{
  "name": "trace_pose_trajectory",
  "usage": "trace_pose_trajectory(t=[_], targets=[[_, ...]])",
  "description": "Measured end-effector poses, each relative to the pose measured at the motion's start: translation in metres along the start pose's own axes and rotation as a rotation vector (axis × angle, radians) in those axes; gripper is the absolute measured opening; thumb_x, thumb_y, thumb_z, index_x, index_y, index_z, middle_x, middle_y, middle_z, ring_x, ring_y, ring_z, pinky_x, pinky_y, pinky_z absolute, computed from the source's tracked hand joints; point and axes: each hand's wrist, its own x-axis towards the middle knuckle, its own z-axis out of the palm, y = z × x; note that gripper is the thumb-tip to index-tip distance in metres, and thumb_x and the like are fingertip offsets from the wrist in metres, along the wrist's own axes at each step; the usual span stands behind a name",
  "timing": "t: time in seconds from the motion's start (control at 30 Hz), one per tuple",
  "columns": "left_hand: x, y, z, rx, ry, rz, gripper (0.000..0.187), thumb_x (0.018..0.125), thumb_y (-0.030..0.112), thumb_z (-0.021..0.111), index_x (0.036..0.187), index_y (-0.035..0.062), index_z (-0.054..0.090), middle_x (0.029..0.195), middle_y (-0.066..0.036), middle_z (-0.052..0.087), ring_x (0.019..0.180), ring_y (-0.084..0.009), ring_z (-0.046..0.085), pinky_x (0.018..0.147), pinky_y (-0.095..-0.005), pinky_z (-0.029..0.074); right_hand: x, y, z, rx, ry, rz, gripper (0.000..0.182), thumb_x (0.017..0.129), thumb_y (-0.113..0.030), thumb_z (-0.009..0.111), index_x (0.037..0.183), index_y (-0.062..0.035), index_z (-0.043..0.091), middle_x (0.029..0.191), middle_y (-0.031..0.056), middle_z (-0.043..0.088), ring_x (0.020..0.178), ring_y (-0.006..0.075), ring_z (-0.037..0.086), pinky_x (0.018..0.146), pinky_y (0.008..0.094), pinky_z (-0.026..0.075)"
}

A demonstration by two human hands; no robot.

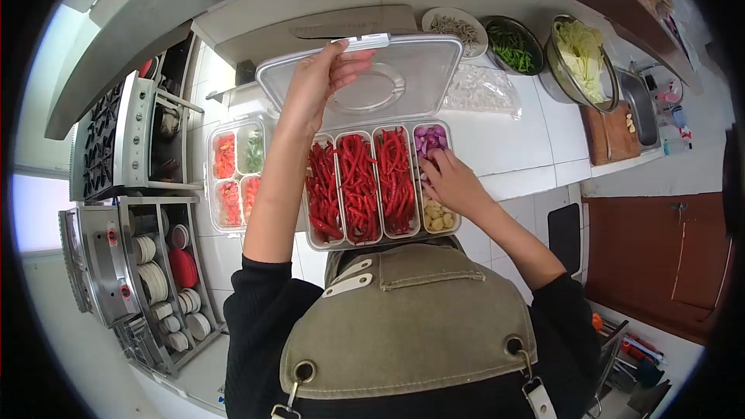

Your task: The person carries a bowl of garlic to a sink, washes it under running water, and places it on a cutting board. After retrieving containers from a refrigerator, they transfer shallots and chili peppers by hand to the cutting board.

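A clear plastic lid (pixel 419 70) with a white clip is tilted up behind a divided food container (pixel 326 246). My left hand (pixel 326 74) grips the lid's raised edge beside the clip. Long red chilies (pixel 359 186) fill three narrow compartments. On the right side, peeled shallots (pixel 431 138) lie at the back and peeled garlic cloves (pixel 438 217) at the front. My right hand (pixel 450 181) reaches into this right side, between shallots and garlic, with its fingers bent and bunched. What its fingertips hold, if anything, is hidden.
Left is a smaller container (pixel 211 209) of chopped red and green pieces. Behind stand a plate of small dried fish-like pieces (pixel 456 27), a bowl of green chilies (pixel 512 48) and a pot of cabbage (pixel 582 58). A cutting board (pixel 609 140) lies by the sink (pixel 642 109).
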Motion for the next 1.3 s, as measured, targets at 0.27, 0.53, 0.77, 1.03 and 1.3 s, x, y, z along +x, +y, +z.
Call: trace_pose_trajectory(t=[0.27, 0.53, 0.77, 1.03, 1.3], targets=[[0.002, -0.001, -0.001, -0.002, -0.003, 0.014, 0.031, 0.09, 0.028, 0.045, 0.104, 0.0014, 0.054, 0.106, -0.015, 0.062, 0.094, -0.0161, 0.059, 0.08, -0.0238, 0.044, 0.002, 0.003, 0.004, 0.009, -0.064, -0.012, 0.036, 0.074, -0.019, 0.062, 0.103, -0.0031, 0.048, 0.096, 0.0113, 0.044, 0.089, 0.0257, 0.049, 0.07, 0.0314, 0.049], [0.001, -0.001, -0.002, 0.001, -0.022, 0.018, 0.031, 0.09, 0.028, 0.045, 0.104, 0.0017, 0.055, 0.107, -0.014, 0.061, 0.094, -0.0158, 0.059, 0.08, -0.0238, 0.044, -0.001, -0.003, 0.001, 0.038, -0.113, 0.041, 0.044, 0.071, -0.019, 0.066, 0.105, -0.0013, 0.045, 0.101, 0.0125, 0.043, 0.092, 0.0277, 0.05, 0.07, 0.0331, 0.051], [0.002, -0.001, -0.002, -0.001, -0.011, 0.015, 0.032, 0.089, 0.028, 0.047, 0.102, 0.0013, 0.056, 0.105, -0.014, 0.062, 0.094, -0.0166, 0.059, 0.079, -0.0243, 0.044, -0.002, 0.006, 0.004, 0.203, -0.067, 0.044, 0.038, 0.075, -0.015, 0.064, 0.106, -0.0018, 0.048, 0.1, 0.0131, 0.043, 0.089, 0.0292, 0.054, 0.072, 0.0356, 0.05], [0.005, -0.002, -0.004, 0.01, -0.019, 0.003, 0.033, 0.089, 0.029, 0.046, 0.103, 0.0004, 0.056, 0.105, -0.014, 0.062, 0.093, -0.0164, 0.059, 0.079, -0.0241, 0.044, -0.002, 0.014, -0.003, 0.549, -0.053, 0.178, 0.026, 0.075, -0.01, 0.064, 0.099, -0.0043, 0.057, 0.1, 0.0106, 0.048, 0.084, 0.0285, 0.057, 0.072, 0.0361, 0.048], [0.009, -0.004, -0.004, 0.007, -0.012, -0.005, 0.031, 0.091, 0.027, 0.044, 0.103, 0.0006, 0.055, 0.105, -0.015, 0.062, 0.093, -0.0157, 0.059, 0.079, -0.0243, 0.045, 0.007, 0.02, -0.003, 0.879, 0.138, 0.414, 0.019, 0.071, -0.01, 0.071, 0.086, -0.0026, 0.063, 0.084, 0.0047, 0.057, 0.072, 0.0148, 0.057, 0.064, 0.0244, 0.047]])
